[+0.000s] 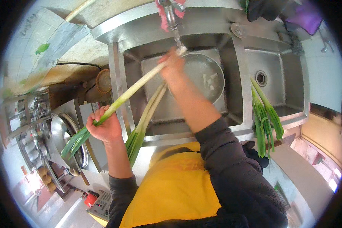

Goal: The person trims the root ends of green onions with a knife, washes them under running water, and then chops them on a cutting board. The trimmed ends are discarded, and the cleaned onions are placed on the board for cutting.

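Note:
A long green onion (136, 85) slants across the left sink basin. My left hand (105, 125) grips it where the white stalk turns green. Around the white part near its root end is my right hand (172, 67), slightly blurred. Water runs from the faucet (171, 17) onto that root end. Below my right forearm, a round metal bowl (208, 62) in the basin holds water and a few pale scraps (209, 81). More green onions (144, 122) lean over the basin's front edge, their upper ends partly hidden.
Several green onions (263, 119) hang over the front edge of the right sink basin (268, 59), which has a drain (261, 78). A strainer disc (238, 30) sits on the rear ledge. At left are a large metal pan (59, 128) and a shelf of metalware (35, 136).

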`<state>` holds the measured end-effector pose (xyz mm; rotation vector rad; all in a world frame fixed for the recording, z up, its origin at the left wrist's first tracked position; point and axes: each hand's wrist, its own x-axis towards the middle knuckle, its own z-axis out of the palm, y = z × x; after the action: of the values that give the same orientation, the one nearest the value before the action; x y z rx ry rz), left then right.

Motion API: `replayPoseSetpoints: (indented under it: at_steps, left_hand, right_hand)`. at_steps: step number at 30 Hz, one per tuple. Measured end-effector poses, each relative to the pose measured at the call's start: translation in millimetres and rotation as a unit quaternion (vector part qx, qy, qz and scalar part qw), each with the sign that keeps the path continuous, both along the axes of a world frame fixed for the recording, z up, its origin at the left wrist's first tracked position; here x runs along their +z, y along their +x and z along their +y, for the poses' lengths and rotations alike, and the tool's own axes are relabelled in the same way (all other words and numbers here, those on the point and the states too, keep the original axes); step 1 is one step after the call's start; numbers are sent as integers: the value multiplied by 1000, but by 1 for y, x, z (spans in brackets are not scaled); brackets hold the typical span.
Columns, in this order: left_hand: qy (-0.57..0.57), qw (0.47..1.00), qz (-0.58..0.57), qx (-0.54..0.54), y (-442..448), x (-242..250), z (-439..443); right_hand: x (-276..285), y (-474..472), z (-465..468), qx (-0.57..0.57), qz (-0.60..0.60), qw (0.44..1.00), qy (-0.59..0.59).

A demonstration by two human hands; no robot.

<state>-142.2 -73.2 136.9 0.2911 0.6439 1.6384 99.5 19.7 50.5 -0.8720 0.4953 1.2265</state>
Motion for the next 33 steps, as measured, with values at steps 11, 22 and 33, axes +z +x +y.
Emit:
replayPoseSetpoints:
  at_steps: [11,22,33]
  left_hand:
    - [61,985,79,-139,78,-6,-23]
    - [-172,771,371,-488,44,-27,-50]
    - [85,316,855,-401,0,-124,-23]
  right_hand:
    - [30,-81,-54,204,15,976,75]
    - [58,142,-99,73,-79,994,-30]
    - [95,276,-261,574,-530,587,-212]
